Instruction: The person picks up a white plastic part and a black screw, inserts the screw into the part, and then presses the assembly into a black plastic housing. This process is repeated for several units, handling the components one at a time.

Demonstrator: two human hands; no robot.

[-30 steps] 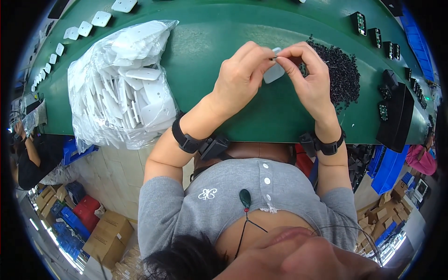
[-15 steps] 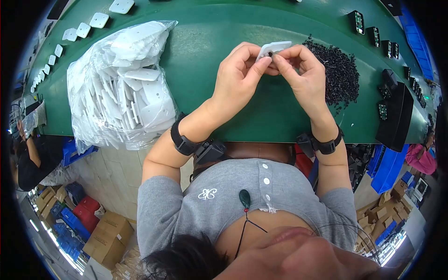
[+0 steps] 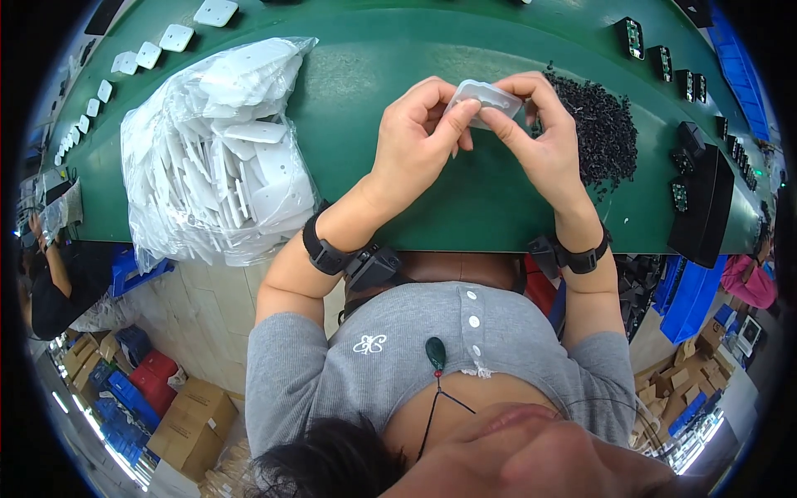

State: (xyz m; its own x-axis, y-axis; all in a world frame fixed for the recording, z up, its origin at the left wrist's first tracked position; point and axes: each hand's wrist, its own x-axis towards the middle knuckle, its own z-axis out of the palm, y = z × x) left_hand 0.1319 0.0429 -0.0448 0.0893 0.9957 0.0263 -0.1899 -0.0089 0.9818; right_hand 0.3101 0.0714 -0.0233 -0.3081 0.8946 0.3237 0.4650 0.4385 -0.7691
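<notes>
Holding 1 pale plate up between 2 hands, over the worktop. Plate is tilting, raised clear of the green surface.

Left hand is pinching the plate's left side, thumb lying on the near face, other fingers curling in behind and below. Right hand is pinching the right side, thumb pressing the near face, index finger bending round the far side. Thumb tips are sitting near each other; grip behind the plate is hiding from view, cannot tell there.

Just right of right hand: heap of small black parts, spreading loosely. Well left of left hand: clear bag, bulging with white plates. More plates are lying in a row, curving along the upper left.

Far right: black cases are standing in a line, green boards showing inside. Black box is resting by the near right edge. Each wrist is wearing a black strap.
</notes>
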